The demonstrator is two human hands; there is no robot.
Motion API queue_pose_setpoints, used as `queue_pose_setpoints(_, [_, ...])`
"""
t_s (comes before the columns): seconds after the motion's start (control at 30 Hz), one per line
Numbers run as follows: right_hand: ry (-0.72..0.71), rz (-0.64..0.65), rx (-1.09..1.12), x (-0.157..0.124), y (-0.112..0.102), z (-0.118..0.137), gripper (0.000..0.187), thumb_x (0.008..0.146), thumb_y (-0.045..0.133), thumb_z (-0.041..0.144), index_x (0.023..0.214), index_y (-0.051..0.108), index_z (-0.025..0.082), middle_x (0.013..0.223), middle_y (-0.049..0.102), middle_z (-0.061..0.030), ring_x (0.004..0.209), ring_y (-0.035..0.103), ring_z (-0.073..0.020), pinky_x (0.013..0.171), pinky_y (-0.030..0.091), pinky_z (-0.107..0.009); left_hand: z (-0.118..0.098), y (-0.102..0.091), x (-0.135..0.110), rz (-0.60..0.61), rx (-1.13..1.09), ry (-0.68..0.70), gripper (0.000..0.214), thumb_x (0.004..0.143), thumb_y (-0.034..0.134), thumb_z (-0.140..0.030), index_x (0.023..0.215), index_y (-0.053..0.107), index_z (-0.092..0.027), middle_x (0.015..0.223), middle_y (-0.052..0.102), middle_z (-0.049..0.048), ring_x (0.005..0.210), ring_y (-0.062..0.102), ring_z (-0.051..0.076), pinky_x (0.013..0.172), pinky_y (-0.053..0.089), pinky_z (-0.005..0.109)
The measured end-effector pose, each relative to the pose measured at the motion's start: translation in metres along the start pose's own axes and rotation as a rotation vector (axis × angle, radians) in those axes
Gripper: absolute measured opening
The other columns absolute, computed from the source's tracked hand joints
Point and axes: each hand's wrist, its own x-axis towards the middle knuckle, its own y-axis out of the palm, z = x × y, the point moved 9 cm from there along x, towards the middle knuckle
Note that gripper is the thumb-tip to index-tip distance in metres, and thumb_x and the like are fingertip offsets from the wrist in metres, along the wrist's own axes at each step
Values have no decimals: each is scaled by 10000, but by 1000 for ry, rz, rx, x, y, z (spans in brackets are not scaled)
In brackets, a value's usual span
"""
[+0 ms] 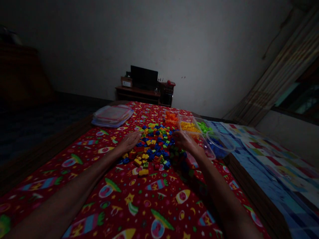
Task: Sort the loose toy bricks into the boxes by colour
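Colour-sorted bricks [188, 126] sit in clear tubs [229, 148]; a mixed heap [156, 143] remains between my left hand [130, 140] and right hand [184, 140], whose grips I cannot tell in this gloom

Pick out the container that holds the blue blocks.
The rounded clear tub, farthest right of the group: blue blocks lie inside it, while others hold orange blocks, yellow blocks or green blocks.
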Motion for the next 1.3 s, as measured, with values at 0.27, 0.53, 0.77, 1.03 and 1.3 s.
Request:
queue_pose_setpoints(0.27, [50, -12, -74, -2, -2, -23, 189, 810, 465, 124, 811, 653, 140, 687, 565, -24, 611, 439, -108, 577, 308, -223, -5, -3, -3, -21, 19, 17, 624, 880, 213, -567, 1221, 580, -196, 1286, 595, 91, 1200, 519, 243, 1040, 374, 373])
queue_pose_setpoints(0.53, [-83, -87, -191, -15, 27, -9, 166, 836, 510, 101, 979, 593, 107, 909, 590, -115, 843, 496, -191, 814, 402, -305, -12, -6, -3, 8, 39, 3, 728, 864, 162, -612, 1234, 566, -133, 1299, 574, 151, 1203, 520, 263, 1037, 378, 381])
queue_pose_setpoints(0.77, [-43, -8, -130, -7, 25, -16, 179, 802, 469, 49, 891, 603, 127, 803, 577, -50, 731, 469, -135, 705, 382, -236, -16, -7, -6, 25, 36, -9, 729, 866, 164, -615, 1250, 555, -135, 1308, 569, 141, 1202, 520, 261, 1033, 380, 364])
queue_pose_setpoints(1.03, [29, 125, 69, 0, 17, -28, 243, 721, 500, 20, 887, 636, 134, 777, 589, -22, 714, 486, -111, 641, 344, -199, -7, -2, -2, 14, 81, 12, 814, 852, 96, -659, 1249, 560, -120, 1281, 590, 141, 1172, 539, 276, 1010, 404, 383])
queue_pose_setpoints(1.3, [93, 13, 71, -6, -3, -40, 333, 734, 483, 22, 989, 629, 178, 876, 623, -36, 772, 529, -131, 677, 381, -215, -1, 0, -2, -10, 61, 45, 748, 869, 137, -646, 1234, 574, -160, 1290, 589, 111, 1190, 526, 258, 1032, 380, 370])
